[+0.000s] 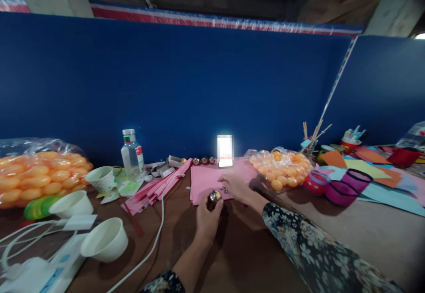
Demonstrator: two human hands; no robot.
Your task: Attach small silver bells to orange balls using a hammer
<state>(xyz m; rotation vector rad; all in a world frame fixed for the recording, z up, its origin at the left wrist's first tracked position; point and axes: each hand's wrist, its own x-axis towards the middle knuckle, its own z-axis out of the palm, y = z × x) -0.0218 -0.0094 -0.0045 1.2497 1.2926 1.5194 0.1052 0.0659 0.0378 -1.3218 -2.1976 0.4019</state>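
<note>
My left hand (207, 215) is closed around a small shiny ball (215, 196), held just above the brown table (232, 248). My right hand (236, 186) rests on a sheet of pink paper (206, 179), fingers curled over some tiny shiny pieces (225, 190) that I cannot name. Three more shiny balls (203, 160) sit in a row behind the paper, next to a bright upright phone (225, 151).
Bags of orange balls lie at far left (36, 173) and centre right (282, 167). White paper cups (105, 240), a clear bottle (131, 153), a white cable (159, 226), pink paper strips (156, 186), small coloured pots (332, 186) and coloured sheets (375, 173) crowd the table. A blue partition (199, 85) backs it.
</note>
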